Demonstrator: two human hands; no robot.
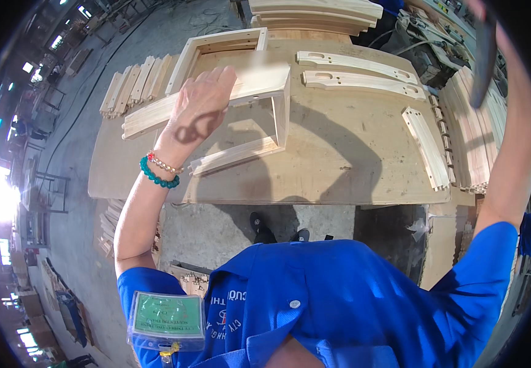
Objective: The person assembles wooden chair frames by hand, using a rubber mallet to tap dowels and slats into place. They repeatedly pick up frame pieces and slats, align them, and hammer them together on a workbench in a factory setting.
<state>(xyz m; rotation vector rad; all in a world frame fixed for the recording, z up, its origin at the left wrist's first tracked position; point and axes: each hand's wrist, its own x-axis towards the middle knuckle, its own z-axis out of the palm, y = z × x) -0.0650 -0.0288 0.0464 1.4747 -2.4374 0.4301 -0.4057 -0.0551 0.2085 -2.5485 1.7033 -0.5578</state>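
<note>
My left hand point(201, 107) lies flat on the long top rail of an open wooden frame point(259, 86), pressing it onto the workbench point(339, 178). The frame has a short side piece point(282, 113) and a lower rail point(235, 156), both of pale wood. On that wrist I wear a green bead bracelet. My right arm is raised high at the right edge. My right hand point(483, 15) is partly cut off at the top and grips a dark, blurred tool point(483, 67) that hangs above the bench's right side.
A second rectangular wooden frame point(216, 46) lies behind the first. Two curved slotted pieces point(354, 61) and another curved one point(428, 147) rest on the bench. Stacks of slats stand at the left point(133, 86) and right point(474, 135). Planks point(314, 12) are piled at the back.
</note>
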